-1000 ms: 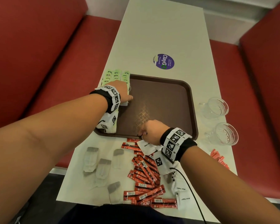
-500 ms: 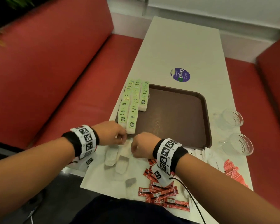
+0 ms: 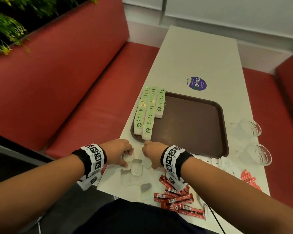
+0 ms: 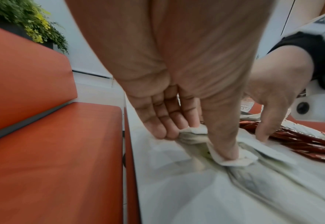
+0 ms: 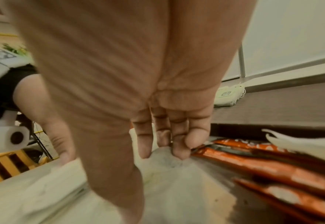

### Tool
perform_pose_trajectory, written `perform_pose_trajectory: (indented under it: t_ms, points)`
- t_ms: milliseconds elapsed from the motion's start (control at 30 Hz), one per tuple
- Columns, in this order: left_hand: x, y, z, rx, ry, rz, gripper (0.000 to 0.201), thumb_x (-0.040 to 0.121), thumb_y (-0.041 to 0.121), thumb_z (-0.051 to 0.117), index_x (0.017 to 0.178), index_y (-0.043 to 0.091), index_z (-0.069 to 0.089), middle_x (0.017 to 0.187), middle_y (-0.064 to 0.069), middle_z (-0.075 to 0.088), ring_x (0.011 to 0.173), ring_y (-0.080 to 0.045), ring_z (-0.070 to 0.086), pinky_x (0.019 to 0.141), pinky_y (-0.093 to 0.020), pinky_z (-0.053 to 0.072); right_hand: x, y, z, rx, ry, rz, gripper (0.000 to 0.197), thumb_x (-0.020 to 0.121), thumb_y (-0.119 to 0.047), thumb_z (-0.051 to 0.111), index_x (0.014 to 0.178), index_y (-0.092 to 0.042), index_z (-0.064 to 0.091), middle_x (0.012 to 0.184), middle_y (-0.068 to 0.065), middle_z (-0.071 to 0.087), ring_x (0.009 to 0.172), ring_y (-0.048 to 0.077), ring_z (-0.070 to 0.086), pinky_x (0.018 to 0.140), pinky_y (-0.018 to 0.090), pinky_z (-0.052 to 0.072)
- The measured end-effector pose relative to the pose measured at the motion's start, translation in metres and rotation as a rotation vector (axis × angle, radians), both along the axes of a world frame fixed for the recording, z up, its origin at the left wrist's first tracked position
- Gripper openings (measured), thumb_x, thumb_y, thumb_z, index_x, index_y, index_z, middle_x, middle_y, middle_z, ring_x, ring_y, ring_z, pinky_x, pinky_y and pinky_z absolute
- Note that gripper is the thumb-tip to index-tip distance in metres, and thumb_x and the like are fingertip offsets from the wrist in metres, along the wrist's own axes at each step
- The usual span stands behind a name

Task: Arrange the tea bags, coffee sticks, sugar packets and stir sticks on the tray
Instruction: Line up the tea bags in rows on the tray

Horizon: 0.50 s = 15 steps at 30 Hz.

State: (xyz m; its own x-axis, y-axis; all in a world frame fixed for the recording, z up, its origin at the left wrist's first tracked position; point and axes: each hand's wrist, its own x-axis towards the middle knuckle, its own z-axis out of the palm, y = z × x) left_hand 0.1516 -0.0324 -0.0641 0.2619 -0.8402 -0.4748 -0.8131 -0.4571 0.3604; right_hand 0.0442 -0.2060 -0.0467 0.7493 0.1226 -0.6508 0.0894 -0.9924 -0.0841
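A brown tray lies mid-table, with rows of green-tagged tea bags standing along its left side. Just in front of the tray's near left corner, my left hand pinches a loose white tea bag; in the left wrist view its thumb presses that tea bag against the fingers. Beside it, my right hand grips another loose tea bag, its fingertips on the tea bag. More loose tea bags lie between and below the hands.
Red coffee sticks are heaped near the table's front edge, right of the hands. White sugar packets lie by the tray's near right corner, red stir sticks at the right edge. Two glass cups stand right of the tray. Red benches flank the table.
My left hand came back off the tea bag rows on the tray, and my right hand shifted left from the tray's front edge. Both now hold loose tea bags on the table.
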Motion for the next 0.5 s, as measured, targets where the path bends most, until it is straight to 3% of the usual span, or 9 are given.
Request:
perform_pose_trajectory:
  t_ms: [200, 333, 500]
  points:
    - [-0.002, -0.002, 0.007, -0.027, -0.006, -0.036, 0.019, 0.086, 0.029, 0.068, 0.104, 0.022, 0.067, 0.1, 0.007, 0.063, 0.084, -0.009, 0.057, 0.08, -0.027, 0.05, -0.001, 0.0, 0.001, 0.02, -0.015, -0.01, 0.039, 0.082, -0.007, 0.07, 0.119, -0.008, 0.055, 0.115, 0.013, 0.058, 0.101, 0.031, 0.061, 0.082, 0.038, 0.054]
    - [0.001, -0.004, 0.007, -0.047, 0.017, -0.004, 0.019, 0.093, 0.033, 0.061, 0.109, 0.027, 0.069, 0.098, 0.01, 0.068, 0.085, -0.009, 0.059, 0.079, -0.026, 0.049, -0.003, -0.003, 0.001, 0.059, -0.021, -0.097, 0.028, 0.09, -0.01, 0.057, 0.118, -0.01, 0.056, 0.113, 0.012, 0.061, 0.102, 0.031, 0.061, 0.087, 0.042, 0.054]
    - [0.011, -0.01, 0.009, -0.205, 0.024, 0.119, 0.012, 0.093, 0.041, 0.061, 0.101, 0.036, 0.069, 0.085, 0.018, 0.067, 0.076, -0.001, 0.058, 0.074, -0.028, 0.051, -0.006, -0.014, 0.006, 0.162, -0.102, -0.275, 0.017, 0.093, -0.011, 0.049, 0.109, -0.01, 0.055, 0.108, 0.014, 0.062, 0.097, 0.032, 0.06, 0.074, 0.034, 0.046]
